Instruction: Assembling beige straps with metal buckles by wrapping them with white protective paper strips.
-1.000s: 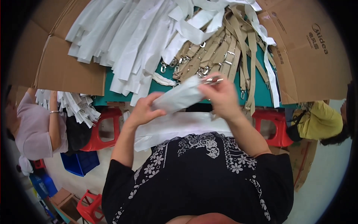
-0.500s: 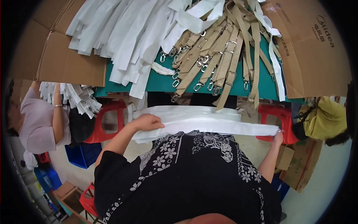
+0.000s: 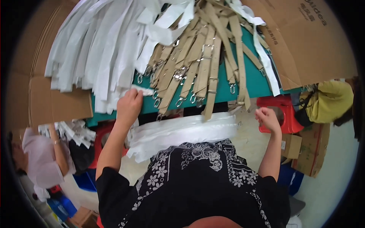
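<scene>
My left hand [image 3: 129, 105] reaches to the green table's edge [image 3: 220, 91] and closes on the end of a white strap [image 3: 142, 90] from the white strap pile [image 3: 95, 49]. Right beside that pile, several tan webbing straps with metal clips [image 3: 197, 68] hang over the table edge. My right hand [image 3: 267, 117] hovers off the table at the right, fingers curled loosely, holding nothing that I can see. A stack of white straps [image 3: 182, 133] lies across my lap, between my two arms.
Flattened cardboard [image 3: 311, 41] lies at the right of the table and more cardboard [image 3: 45, 102] at the left. A red stool [image 3: 283, 110] and small cartons [image 3: 304, 152] stand at the right. One person [image 3: 38, 159] sits at the left, another in yellow [image 3: 330, 100] at the right.
One second ago both hands held a white strap above the table edge. It was then laid flat on my lap. Now my left hand has gone up to the pile and my right has let go.
</scene>
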Tool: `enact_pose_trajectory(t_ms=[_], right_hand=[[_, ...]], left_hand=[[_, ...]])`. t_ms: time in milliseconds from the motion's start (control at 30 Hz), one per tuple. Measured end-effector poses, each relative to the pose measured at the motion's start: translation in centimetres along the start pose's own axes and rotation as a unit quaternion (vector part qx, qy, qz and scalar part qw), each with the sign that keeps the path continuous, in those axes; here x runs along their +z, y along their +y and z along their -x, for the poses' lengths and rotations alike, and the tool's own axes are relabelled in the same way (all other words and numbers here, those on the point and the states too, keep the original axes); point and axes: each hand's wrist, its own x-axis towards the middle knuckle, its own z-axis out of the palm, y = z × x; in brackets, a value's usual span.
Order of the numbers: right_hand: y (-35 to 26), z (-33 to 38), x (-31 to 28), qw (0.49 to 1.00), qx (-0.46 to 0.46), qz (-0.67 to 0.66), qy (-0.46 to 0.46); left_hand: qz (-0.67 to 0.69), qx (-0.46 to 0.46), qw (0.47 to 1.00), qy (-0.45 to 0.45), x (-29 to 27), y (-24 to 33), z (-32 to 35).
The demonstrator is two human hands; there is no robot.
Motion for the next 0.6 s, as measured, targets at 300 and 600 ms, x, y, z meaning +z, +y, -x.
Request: enact_pose_trajectory(t_ms=[300, 600], right_hand=[[-14.5, -12.2, 1.6, 0.918, -0.296, 0.177, 0.195], [-23.6, -19.7, 4.4, 0.889, -0.368, 0.195, 0.191]], left_hand=[[0.149, -0.075, 0.985, -0.043, -4.3, 1.5, -4.6], [0.304, -0.224, 0.92, 0.108, -2.6, -1.5, -17.4]])
